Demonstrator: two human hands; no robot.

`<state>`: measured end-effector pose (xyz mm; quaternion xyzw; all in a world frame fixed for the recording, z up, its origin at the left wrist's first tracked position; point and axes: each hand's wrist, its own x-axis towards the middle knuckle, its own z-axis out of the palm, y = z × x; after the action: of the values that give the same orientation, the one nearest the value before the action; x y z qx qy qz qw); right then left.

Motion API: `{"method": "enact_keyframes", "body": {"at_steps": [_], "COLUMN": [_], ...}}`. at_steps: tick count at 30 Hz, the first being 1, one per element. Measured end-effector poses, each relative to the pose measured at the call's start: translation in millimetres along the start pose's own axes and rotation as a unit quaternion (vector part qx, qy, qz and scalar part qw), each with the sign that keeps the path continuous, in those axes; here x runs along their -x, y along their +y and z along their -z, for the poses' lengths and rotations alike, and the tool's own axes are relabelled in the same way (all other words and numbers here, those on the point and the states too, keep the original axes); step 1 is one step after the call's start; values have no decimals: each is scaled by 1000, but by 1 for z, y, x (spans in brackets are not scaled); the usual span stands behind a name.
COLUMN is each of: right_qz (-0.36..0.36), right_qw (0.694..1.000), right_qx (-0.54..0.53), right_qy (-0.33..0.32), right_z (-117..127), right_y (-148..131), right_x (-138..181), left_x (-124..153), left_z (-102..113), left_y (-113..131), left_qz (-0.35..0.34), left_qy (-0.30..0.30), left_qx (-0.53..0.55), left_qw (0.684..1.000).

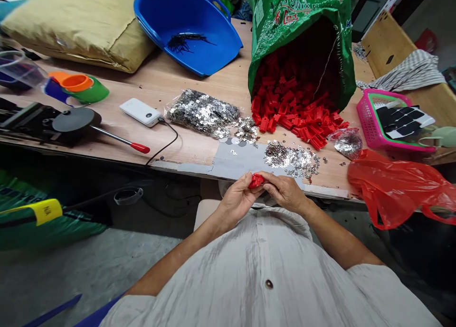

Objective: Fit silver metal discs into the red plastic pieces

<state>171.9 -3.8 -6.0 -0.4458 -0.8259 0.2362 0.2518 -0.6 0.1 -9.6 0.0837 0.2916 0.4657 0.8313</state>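
we pinch the red clip [256,180] between left hand [238,199] and right hand [284,191], just off the table's near edge [199,168], both hands equally close.

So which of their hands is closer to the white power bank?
The left hand. It lies right of the power bank and nearer the person; the right hand is farther right again. Both pinch one red piece.

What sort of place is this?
Probably a small assembly workshop: a green sack spills red plastic parts onto the wooden table, shiny metal bits lie heaped nearby, and the left hand and right hand pinch one red part.
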Motion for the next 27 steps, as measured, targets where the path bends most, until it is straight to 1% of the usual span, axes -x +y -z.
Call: {"method": "enact_keyframes", "body": {"at_steps": [2, 4, 7, 9, 11, 13, 16, 18, 20, 22, 24, 27], "right_qz": [4, -4, -35, -46, -52, -74, -126, -155, -183, -206, -217, -215], "right_qw": [1000, 999, 998, 997, 997, 996, 992, 985, 972, 960, 955, 958], "right_qx": [24, 33, -4, -42, -60, -49, 17, 82, 143, 185, 204, 188], "right_qy": [10, 32, 54, 38, 8, -11, -6, 10, 29, 28, 6, -36], "right_z": [-2, -5, -9, -9, -5, 2, 14, 21, 26, 29, 29, 28], "right_y": [1, 1, -1, -2, -1, 3, 18, 32, 47, 61, 74, 87], "right_x": [0, -1, -2, -4, -8, -15, -32, -49, -69, -89, -107, -126], "left_x": [0, 0, 0, 0, 1, 3, 4, 1, -4, -9, -12, -12], "left_z": [-4, -7, -9, -6, 2, 15, 39, 55, 68, 76, 80, 80], "left_y": [-1, -1, 0, 2, 5, 6, 2, -5, -13, -18, -20, -18], "left_qz": [10, 13, 8, 1, 2, 21, 81, 112, 107, 92, 83, 82], "left_qy": [19, 43, 63, 56, 42, 39, 76, 122, 183, 217, 223, 211], "left_qx": [21, 34, 35, 25, 3, -35, -109, -135, -141, -131, -132, -152], "left_qw": [1000, 998, 997, 998, 999, 998, 988, 977, 967, 963, 962, 962]}}
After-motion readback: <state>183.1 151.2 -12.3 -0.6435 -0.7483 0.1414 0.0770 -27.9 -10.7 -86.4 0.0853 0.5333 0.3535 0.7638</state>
